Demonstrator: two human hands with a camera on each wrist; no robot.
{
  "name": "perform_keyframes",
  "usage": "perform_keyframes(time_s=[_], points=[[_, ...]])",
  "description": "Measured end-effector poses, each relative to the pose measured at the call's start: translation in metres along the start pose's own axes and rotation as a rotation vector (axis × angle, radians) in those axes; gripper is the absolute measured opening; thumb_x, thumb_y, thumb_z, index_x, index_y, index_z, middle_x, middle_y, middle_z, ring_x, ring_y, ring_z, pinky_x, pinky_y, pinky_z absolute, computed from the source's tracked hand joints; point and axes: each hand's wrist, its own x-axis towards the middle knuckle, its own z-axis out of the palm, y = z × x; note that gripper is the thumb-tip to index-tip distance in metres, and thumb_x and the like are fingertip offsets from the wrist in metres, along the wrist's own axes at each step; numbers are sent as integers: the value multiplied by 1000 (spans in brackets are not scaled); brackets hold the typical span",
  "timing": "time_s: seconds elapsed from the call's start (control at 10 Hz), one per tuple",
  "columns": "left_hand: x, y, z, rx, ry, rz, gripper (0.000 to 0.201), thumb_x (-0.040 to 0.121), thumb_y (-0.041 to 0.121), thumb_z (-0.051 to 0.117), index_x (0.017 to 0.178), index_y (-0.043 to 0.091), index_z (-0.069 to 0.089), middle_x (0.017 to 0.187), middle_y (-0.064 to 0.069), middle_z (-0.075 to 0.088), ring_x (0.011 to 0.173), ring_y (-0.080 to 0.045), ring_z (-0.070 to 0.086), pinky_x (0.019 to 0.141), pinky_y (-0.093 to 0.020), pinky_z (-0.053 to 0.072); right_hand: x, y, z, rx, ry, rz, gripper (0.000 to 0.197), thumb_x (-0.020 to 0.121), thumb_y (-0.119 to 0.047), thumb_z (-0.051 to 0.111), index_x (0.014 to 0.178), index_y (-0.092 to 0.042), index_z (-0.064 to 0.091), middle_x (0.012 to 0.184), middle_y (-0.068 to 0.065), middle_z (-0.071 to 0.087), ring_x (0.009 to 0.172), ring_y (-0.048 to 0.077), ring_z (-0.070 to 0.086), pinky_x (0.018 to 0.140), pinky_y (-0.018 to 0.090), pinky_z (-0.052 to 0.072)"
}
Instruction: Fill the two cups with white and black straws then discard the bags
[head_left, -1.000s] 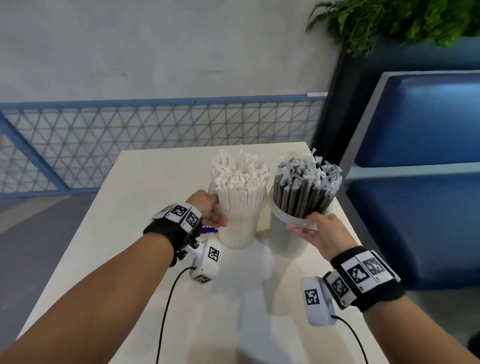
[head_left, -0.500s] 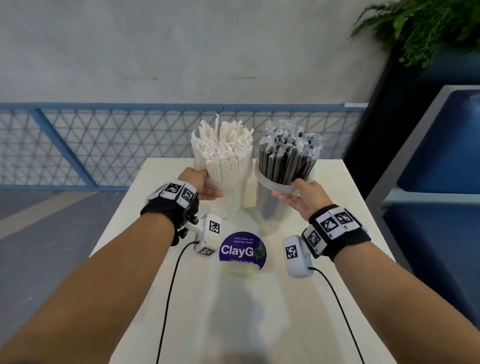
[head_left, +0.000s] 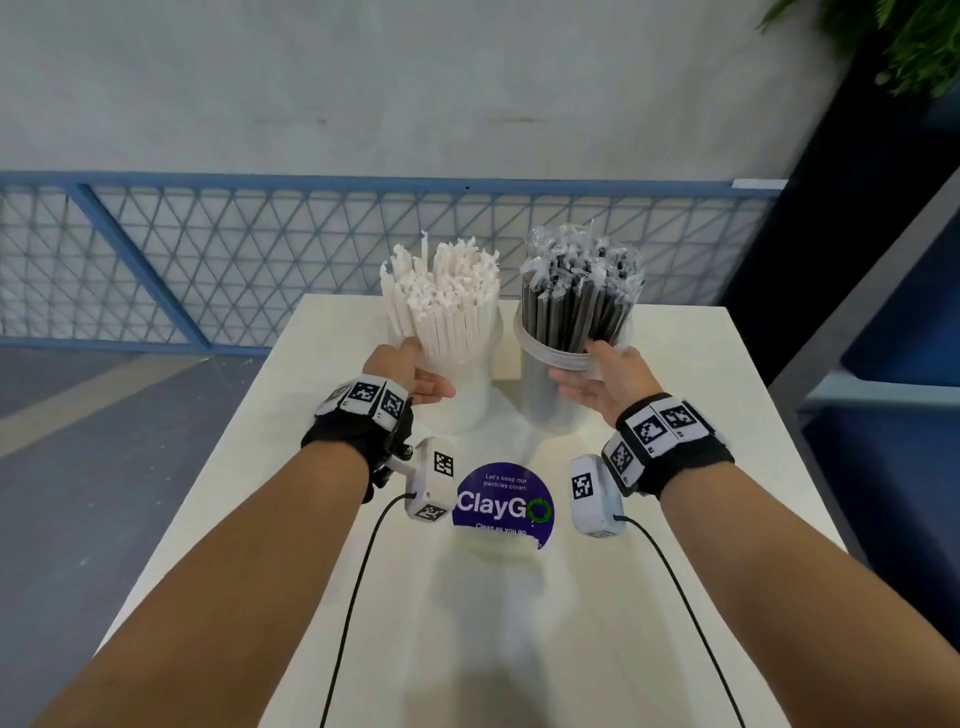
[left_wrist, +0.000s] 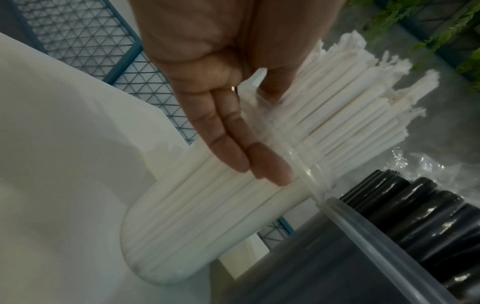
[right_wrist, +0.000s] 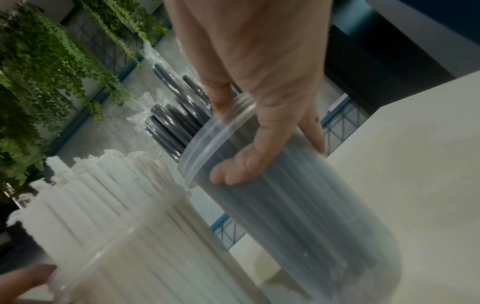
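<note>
Left hand (head_left: 410, 371) grasps clear plastic cup of white straws (head_left: 467, 395), right hand (head_left: 608, 376) clear plastic cup of black straws (head_left: 550, 405), likely steadying both on pale desk (head_left: 701, 415).

Grey wall (head_left: 363, 78) behind blue mesh railing (head_left: 260, 249).

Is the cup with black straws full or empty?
Full: black straws pack the cup and stick out above its rim.
</note>
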Motion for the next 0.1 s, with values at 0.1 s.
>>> perform_keyframes(time_s=[0.1], points=[[-10, -13, -10, 40, 6, 15, 55, 96, 44, 34, 126, -2, 34, 65, -18, 67, 47, -21, 65, 48, -27, 55, -14, 4, -15, -43, -6, 52, 63, 92, -31, 55, 141, -13, 20, 126, 7, 41, 89, 28, 67, 81, 45, 53]])
